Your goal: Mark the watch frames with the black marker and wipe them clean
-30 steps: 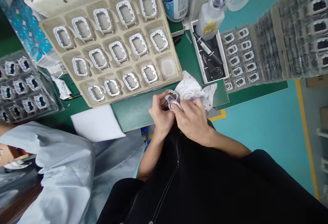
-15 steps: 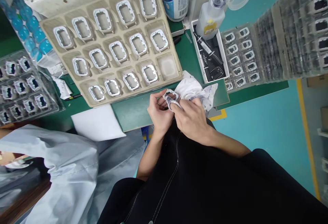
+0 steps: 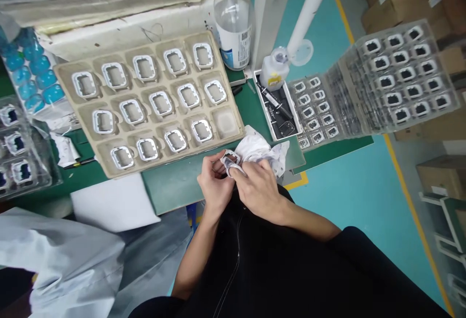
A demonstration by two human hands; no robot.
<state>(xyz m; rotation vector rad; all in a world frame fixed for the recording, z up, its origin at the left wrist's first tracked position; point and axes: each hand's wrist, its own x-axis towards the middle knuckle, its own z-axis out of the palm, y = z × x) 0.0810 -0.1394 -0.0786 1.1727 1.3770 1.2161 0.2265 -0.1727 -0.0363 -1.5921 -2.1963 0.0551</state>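
My left hand [image 3: 217, 185] is closed round a small white frame [image 3: 230, 155] with a squarish opening, held just past the table's front edge. A stained white cloth [image 3: 253, 146] is gripped by my right hand [image 3: 260, 188], whose fingers press part of it against the frame. The rest of the cloth lies bunched on the green table behind. Beyond my hands a beige moulded tray [image 3: 165, 160] holds similar white frames in rows of pockets, and its front right pocket is bare. My fingers hide much of the frame I hold.
A white box [image 3: 278, 136] holds dark tubes and a squat bottle [image 3: 275, 69]. Behind the beige tray stands a pump bottle [image 3: 235, 31]. Clear trays of frames [image 3: 407, 74] are stacked at right. Another person's grey sleeve [image 3: 65, 255] is at left, near a white sheet [image 3: 114, 205].
The camera view has shifted, so the table and hands appear lower and further left. Both hands keep hold of the frame and cloth, with little change in their grip.
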